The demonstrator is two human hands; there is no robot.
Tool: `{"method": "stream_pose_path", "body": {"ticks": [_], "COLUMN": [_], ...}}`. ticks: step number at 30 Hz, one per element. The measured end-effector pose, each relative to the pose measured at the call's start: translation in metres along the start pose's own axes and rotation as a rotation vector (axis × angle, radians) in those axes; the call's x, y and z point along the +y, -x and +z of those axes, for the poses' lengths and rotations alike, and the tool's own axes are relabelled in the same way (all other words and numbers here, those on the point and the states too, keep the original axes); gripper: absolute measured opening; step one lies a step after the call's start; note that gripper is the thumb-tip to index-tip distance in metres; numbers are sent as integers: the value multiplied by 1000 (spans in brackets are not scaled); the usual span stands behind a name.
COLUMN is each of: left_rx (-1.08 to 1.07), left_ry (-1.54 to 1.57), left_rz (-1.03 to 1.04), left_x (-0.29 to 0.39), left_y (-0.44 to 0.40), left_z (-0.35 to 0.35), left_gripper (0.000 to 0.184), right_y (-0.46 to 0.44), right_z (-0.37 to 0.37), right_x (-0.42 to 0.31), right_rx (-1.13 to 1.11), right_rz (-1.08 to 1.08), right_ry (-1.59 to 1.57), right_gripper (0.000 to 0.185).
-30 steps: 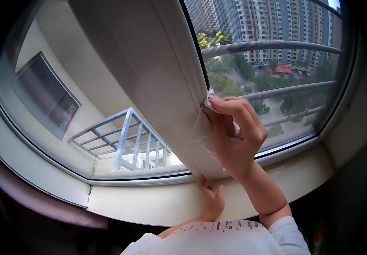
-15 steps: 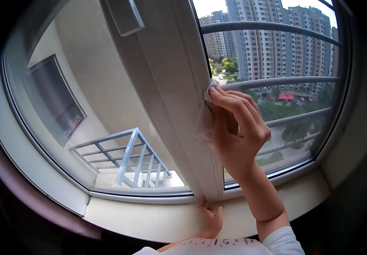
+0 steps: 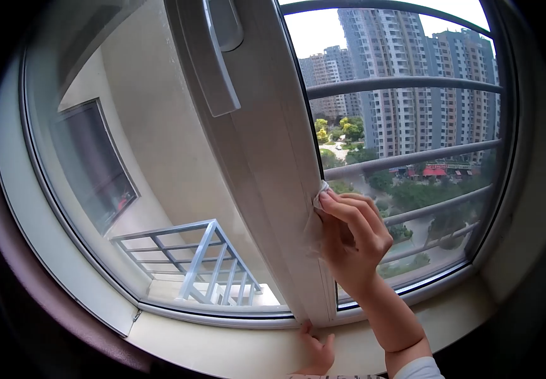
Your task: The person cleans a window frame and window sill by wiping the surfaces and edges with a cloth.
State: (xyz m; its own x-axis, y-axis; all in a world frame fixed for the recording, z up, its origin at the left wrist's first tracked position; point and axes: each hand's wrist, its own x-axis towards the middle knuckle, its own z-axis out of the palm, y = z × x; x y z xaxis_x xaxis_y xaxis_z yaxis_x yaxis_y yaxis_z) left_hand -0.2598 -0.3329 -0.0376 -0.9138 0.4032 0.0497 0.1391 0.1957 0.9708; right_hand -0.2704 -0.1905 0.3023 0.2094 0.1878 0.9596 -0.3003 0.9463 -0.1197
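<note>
My right hand (image 3: 356,243) pinches a thin white wipe (image 3: 314,228) between thumb and fingers. It presses the wipe's bunched top against the edge of the white window post (image 3: 266,183), where the frame meets the right pane. The rest of the wipe hangs loosely below the fingertips, partly see-through. Low down, my left hand (image 3: 317,354) rests at the foot of that post, on the sill (image 3: 222,344). Its thumb stands apart from the fingers and nothing shows in it.
A window handle (image 3: 222,69) juts from the post above my right hand. The left pane (image 3: 159,158) looks onto a wall and a metal railing (image 3: 203,265). Grey bars (image 3: 412,158) cross outside the right pane, with tall buildings and trees beyond.
The view has tilted upward, so more of the handle shows and everything sits lower in the picture. My right hand stays on the post's edge with the wipe; my left hand remains at its foot.
</note>
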Motion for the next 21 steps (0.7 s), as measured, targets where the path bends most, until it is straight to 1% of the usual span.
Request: {"method": "stream_pose_path", "body": {"ticks": [1,2,3,4,5,6,7,8,9,10,11,12,13,14,15,16,18,19,20,21], "left_rx": [-6,70,147,143,124,107,111,44,-23,-14,1,14,21,25,31,41,50,54,45,33], "left_ry": [-13,112,240,241,143,50,66,222,376,384,452,522,528,397,265,262,331,325,345,367], "left_rz": [10,60,110,123,139,153,161,103,46,54,18,-16,-7,88,183,189,53,59,65,74], "left_x": [-2,-7,-12,-20,-30,-32,-14,5,25,37,47,53,40,16,23,31,53,41,17,-5], "left_y": [-1,-3,-5,-7,-7,-10,-11,-5,1,6,10,9,5,3,1,3,10,5,-3,-11], "left_z": [3,11,13,10,7,9,9,8,6,4,3,5,7,9,8,7,2,3,8,15], "left_gripper": [82,81,80,80,80,79,79,78,77,77,77,77,77,76,74,74,72,72,71,71], "right_y": [-24,-51,-79,-110,-137,-160,-165,-169,-161,-139,-114,-84,-57,-39,-41,-44,-77,-103,-128,-157], "right_z": [8,17,30,40,47,58,57,57,55,49,41,31,24,18,16,16,25,33,46,54], "right_x": [3,5,11,9,9,9,5,3,1,1,3,5,5,5,6,3,5,6,7,5], "right_rx": [21,35,98,115,117,183,159,135,133,113,95,85,81,60,47,39,38,66,116,130], "right_rz": [-56,-121,-197,-221,-232,-254,-197,-136,-146,-130,-113,-119,-86,-65,-64,-58,-69,-126,-137,-138], "right_ry": [-13,19,3,28,7,-85,-98,-114,-124,-53,17,-7,-16,4,3,2,-53,-57,-65,-125], "right_gripper": [28,26,22,16,14,6,7,8,8,12,16,19,21,21,20,20,19,18,9,8]}}
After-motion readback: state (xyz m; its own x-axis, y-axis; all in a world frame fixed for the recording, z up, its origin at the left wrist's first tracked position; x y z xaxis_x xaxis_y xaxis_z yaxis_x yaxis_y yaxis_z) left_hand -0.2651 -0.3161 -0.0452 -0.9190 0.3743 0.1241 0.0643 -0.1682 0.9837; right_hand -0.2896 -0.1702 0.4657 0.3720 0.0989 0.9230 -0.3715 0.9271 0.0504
